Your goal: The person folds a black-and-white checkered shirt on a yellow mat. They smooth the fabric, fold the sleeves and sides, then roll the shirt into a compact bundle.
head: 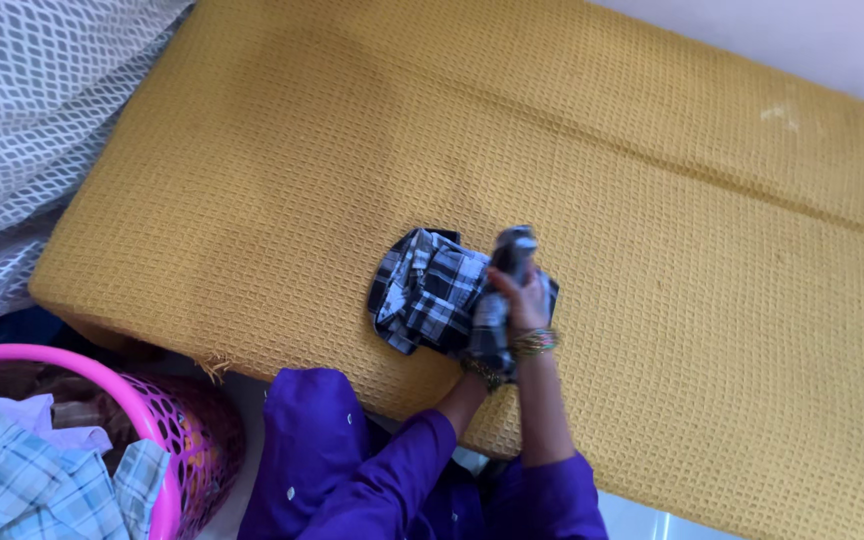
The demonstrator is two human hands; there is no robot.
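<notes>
Purple sleeves (422, 470) reach to the yellow mattress (252, 180), where the right hand (524, 300) grips a bunched checked cloth (432, 290), seemingly soft, light, best held by edges; left hand hidden beneath.

We see a crumpled black-and-white checked cloth (432, 295) bunched on the mustard waffle-weave mattress (652, 200), close to its near edge, one end lifted upward.
</notes>
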